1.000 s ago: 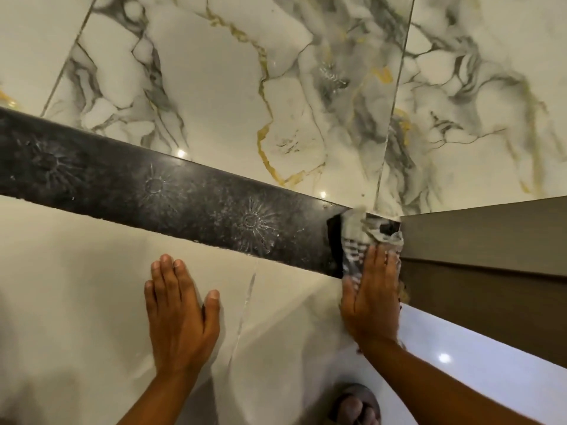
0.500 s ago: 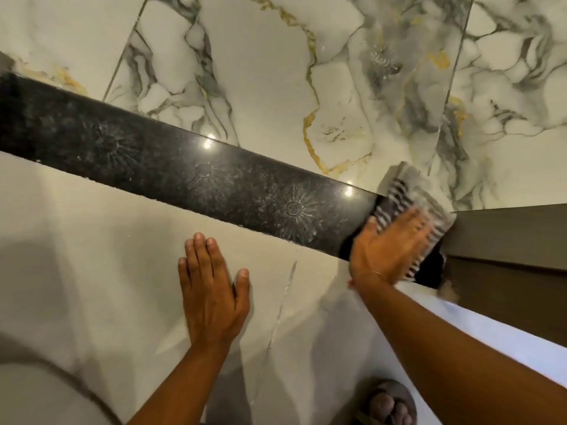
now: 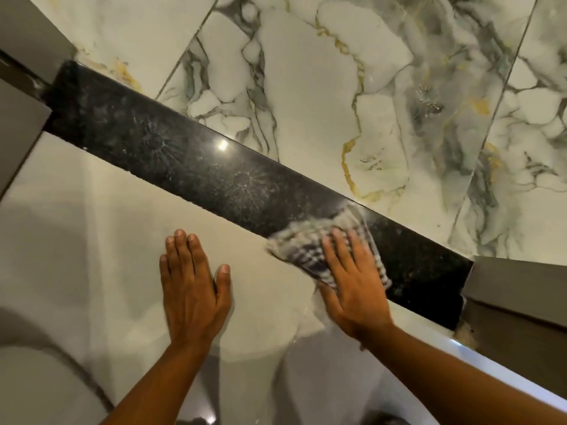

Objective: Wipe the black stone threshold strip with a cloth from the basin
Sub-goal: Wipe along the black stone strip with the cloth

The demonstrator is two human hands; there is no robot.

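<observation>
The black stone threshold strip [image 3: 196,167] runs diagonally from upper left to lower right between two floor areas. It carries dusty starburst smears. A grey and white striped cloth [image 3: 302,245] lies across the strip's near edge, right of its middle. My right hand [image 3: 352,286] presses flat on the cloth, fingers spread and pointing up-left. My left hand [image 3: 191,286] rests flat on the plain pale tile just in front of the strip, holding nothing. The stretch of strip to the right of the cloth looks darker and glossier.
White marble tiles with grey and gold veins [image 3: 322,87] lie beyond the strip. Grey door frame pieces stand at the strip's left end [image 3: 21,118] and right end [image 3: 518,289]. A white edge [image 3: 478,360] runs along the lower right.
My right hand has slid the cloth leftward along the strip, away from the right door frame. The view has shifted, showing the strip's left end. My left hand stays planted on the tile.
</observation>
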